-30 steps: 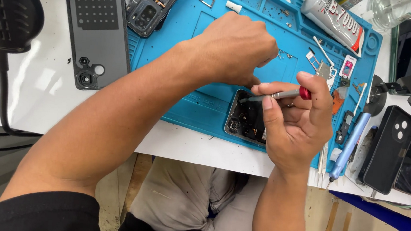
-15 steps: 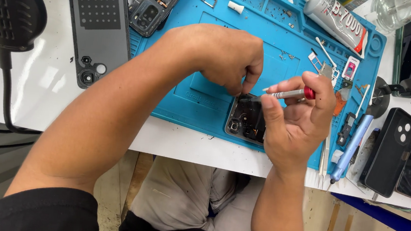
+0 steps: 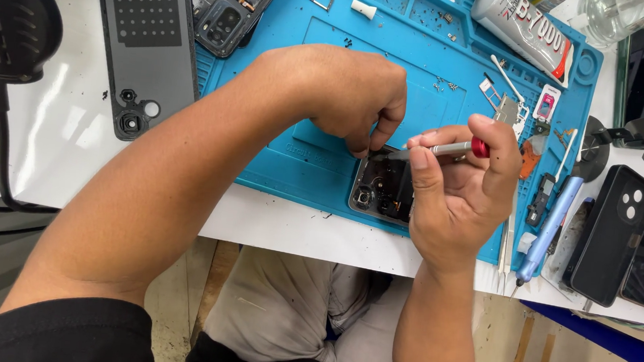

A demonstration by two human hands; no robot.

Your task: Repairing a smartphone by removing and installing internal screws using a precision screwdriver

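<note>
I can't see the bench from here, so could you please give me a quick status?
Left hand pinching the opened phone on the blue mat. Right hand holding a small screwdriver, tip at the phone. Nothing in the way.

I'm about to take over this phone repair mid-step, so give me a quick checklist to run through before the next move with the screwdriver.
1. Opened phone lies on the blue mat: ok.
2. Left hand steadies the phone's top edge: ok.
3. Right hand grips the screwdriver: ok.
4. Tip seated in a screw: cannot tell, fingers hide it.
5. Loose screws contained on the mat: ok.
</note>
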